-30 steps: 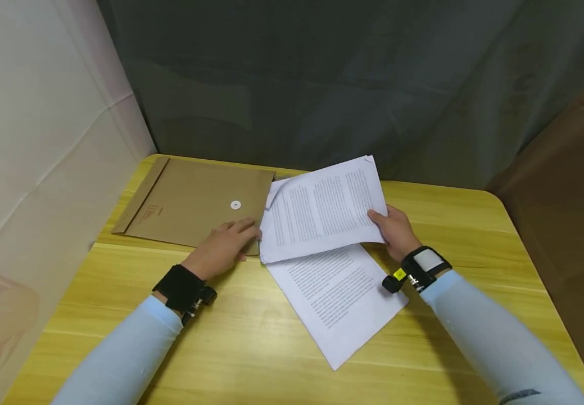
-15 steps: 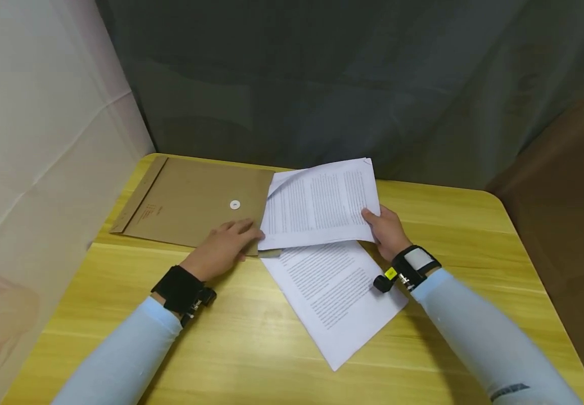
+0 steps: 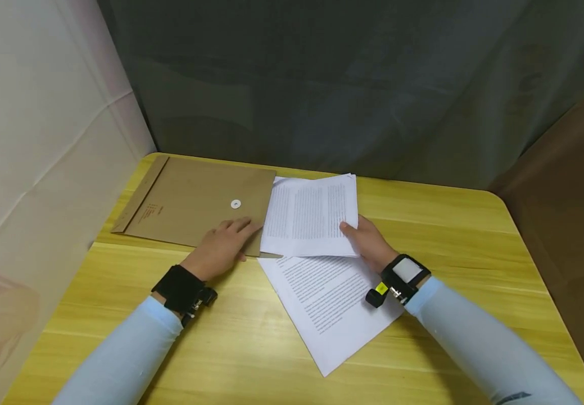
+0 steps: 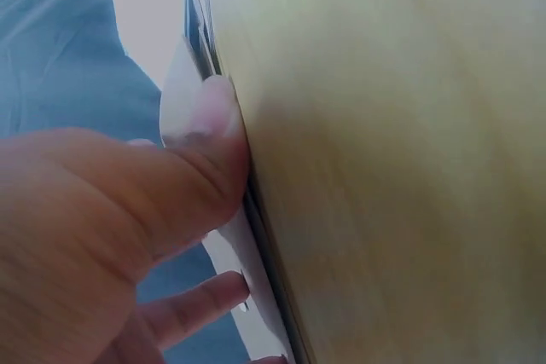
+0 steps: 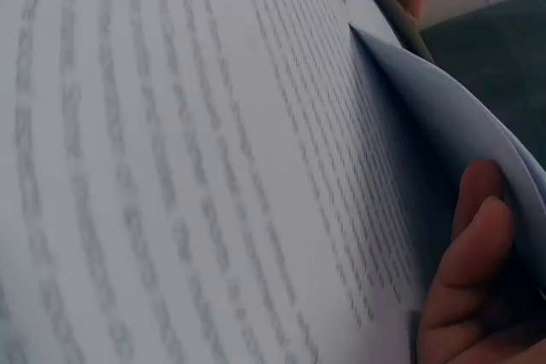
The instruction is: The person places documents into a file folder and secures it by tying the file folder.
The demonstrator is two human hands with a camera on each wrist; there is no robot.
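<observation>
head view, left to right: a pale curtain [image 3: 34, 140] hangs at the left edge, and a yellow wooden table [image 3: 251, 349] fills the lower half. on the table's far left part lies a brown envelope [image 3: 190, 197], flat, with a white round button [image 3: 235, 204] near its right end. the left hand [image 3: 223, 244] rests on the envelope's near right corner, fingers straight and spread a little, pressing down; a black wrist strap [image 3: 180, 288] sits behind it. from the left wrist view the thumb [image 4: 200, 168] lies against the envelope's open edge, where white paper shows. just right of the envelope, a bundle of printed sheets [image 3: 312, 216] has its left edge at the envelope's mouth; whether it is inside i cannot tell. the right hand [image 3: 367, 242] pinches the bundle's near right corner, thumb on top. the right wrist view shows fingers [image 5: 465, 270] curled under the lifted pages. below the bundle another printed sheet [image 3: 329, 306] lies flat and skewed on the table, partly under the right wrist. a dark grey cloth [image 3: 347, 84] hangs behind.
</observation>
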